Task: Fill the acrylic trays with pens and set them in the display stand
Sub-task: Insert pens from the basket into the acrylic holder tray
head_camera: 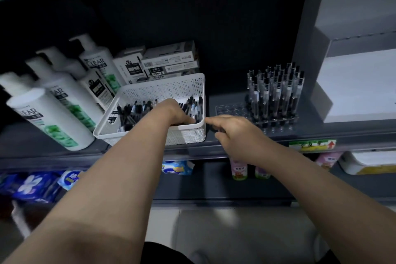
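The left hand (180,113) was down in the basket (188,135) among loose pens (132,111); its fingers were hidden behind the basket's front wall, so their grip could not be told. The right hand (233,130) hovered just right of the basket, forefinger out, other fingers loosely curled, holding nothing. Farther right of the basket stood the tray (231,111), partly filled with upright pens (276,92).

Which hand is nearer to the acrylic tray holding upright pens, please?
Right. The right hand hovers just in front of the acrylic tray, at its empty left end; the left hand is farther left, reaching into the white basket.
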